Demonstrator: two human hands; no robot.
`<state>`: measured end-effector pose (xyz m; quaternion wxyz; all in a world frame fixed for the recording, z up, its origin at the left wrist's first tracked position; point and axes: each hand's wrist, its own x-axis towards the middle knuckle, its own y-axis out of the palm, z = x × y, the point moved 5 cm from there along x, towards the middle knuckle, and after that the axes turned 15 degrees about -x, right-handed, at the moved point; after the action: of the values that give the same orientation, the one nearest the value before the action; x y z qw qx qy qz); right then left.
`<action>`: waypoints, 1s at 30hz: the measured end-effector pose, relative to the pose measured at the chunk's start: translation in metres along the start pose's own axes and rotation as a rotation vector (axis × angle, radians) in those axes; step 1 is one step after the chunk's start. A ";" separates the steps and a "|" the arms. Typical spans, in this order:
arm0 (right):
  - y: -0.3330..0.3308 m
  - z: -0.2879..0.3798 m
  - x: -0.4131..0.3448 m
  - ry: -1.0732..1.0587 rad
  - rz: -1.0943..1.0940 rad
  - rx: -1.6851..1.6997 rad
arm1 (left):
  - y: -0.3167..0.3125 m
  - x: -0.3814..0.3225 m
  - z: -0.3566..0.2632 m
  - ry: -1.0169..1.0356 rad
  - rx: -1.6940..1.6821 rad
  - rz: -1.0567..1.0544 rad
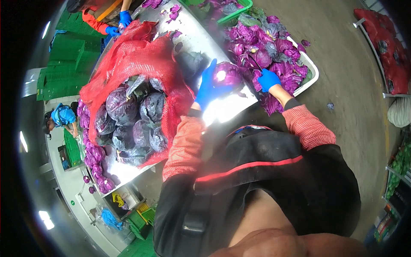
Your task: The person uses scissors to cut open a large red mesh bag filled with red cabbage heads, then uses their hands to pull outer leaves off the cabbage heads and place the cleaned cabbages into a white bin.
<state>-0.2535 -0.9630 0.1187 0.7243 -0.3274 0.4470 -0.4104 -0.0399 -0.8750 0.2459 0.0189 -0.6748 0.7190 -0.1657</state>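
My left hand (208, 88), in a blue glove, grips a peeled red cabbage (228, 76) at the edge of a metal table (210, 40). Its fingers and thumb spread around the near side of the head. A knife with a thin dark blade (254, 61) is in my blue-gloved right hand (269, 80), just right of the cabbage. The fist hides the handle. Beneath and beyond that hand lie loose purple cabbage leaves (284, 69), heaped in a white crate (313, 75). Left of my left hand, unpeeled red cabbages (121, 104) fill an open red mesh sack (144, 66).
Peeled cabbages (94, 154) line the table's far left side. A co-worker's blue-gloved hands (125, 19) are at the upper left; another person (64, 115) bends farther left. Behind the leaf heap is a green crate (236, 13). Filled red sacks (379, 41) rest on a rack at right.
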 end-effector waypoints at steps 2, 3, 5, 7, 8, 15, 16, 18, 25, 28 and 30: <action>-0.030 0.030 -0.024 -0.082 0.106 0.066 | -0.007 -0.014 0.010 -0.126 -0.151 0.000; -0.044 0.040 -0.027 -0.114 0.053 0.000 | -0.005 -0.017 0.007 -0.151 -0.213 0.007; -0.094 0.087 -0.050 -0.310 -0.063 0.074 | -0.003 -0.018 -0.003 -0.181 -0.336 0.005; -0.100 0.110 -0.055 -0.419 -0.018 0.112 | 0.004 -0.017 -0.003 -0.017 0.054 -0.033; -0.094 0.117 -0.046 -0.439 0.081 0.113 | 0.009 -0.017 0.004 -0.037 0.067 -0.123; -0.064 0.112 -0.026 -0.247 0.473 0.530 | 0.014 -0.019 -0.005 -0.104 0.091 -0.478; -0.062 0.112 -0.025 -0.242 0.469 0.515 | 0.013 -0.020 -0.004 -0.064 0.159 -0.443; -0.060 0.114 -0.027 -0.288 0.448 0.464 | 0.013 -0.022 0.000 -0.040 0.188 -0.452; -0.040 0.081 -0.008 -0.428 0.202 0.318 | 0.020 -0.021 -0.017 -0.149 -0.136 -0.446; -0.019 0.056 -0.001 -0.387 0.059 0.089 | 0.004 -0.041 0.018 0.000 0.002 -0.439; -0.011 0.049 0.001 -0.277 -0.029 0.194 | 0.005 -0.042 0.027 -0.035 0.065 -0.372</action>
<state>-0.2118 -0.9633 0.1466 0.8012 -0.3158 0.2962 -0.4131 -0.0343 -0.8393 0.2112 0.0222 -0.7979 0.5755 -0.1780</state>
